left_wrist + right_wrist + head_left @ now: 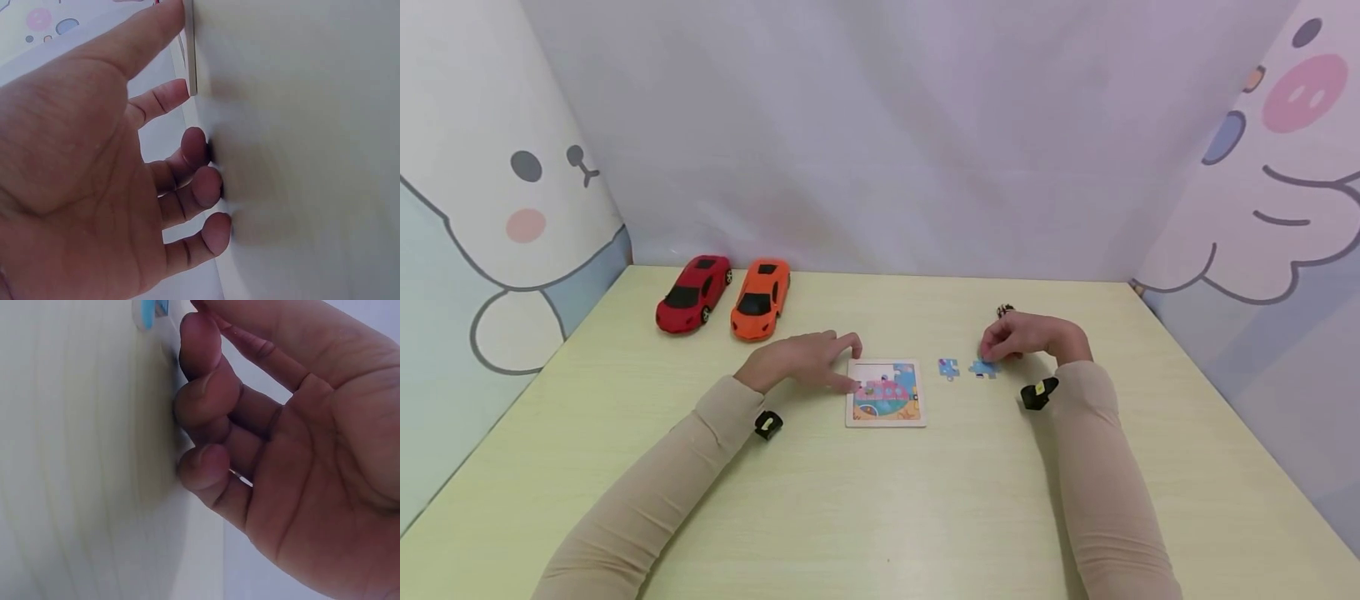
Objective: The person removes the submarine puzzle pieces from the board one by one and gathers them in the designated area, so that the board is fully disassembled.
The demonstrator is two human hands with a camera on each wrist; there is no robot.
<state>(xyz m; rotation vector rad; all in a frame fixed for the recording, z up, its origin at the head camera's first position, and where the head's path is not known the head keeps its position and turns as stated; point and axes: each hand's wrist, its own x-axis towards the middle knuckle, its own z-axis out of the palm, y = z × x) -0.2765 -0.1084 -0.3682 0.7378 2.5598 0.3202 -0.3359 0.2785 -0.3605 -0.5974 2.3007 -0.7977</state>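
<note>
A square jigsaw puzzle in a pale frame (887,423) lies on the table, partly filled with pink, blue and sand-coloured pieces; its upper left shows white. My left hand (808,360) rests at the frame's left side. Thumb and index finger touch its edge, also seen in the left wrist view (191,62), while the other fingers rest on the tabletop. To the right, my right hand (1022,335) pinches a blue puzzle piece (984,371) with thumb and fingertips. Another blue puzzle piece (949,368) lies between that one and the frame.
A red toy car (692,296) and an orange toy car (761,300) stand at the table's back left. Behind my right hand, a small dark object (1004,310) is mostly hidden. A pale curtain (880,150) rises along the table's back edge.
</note>
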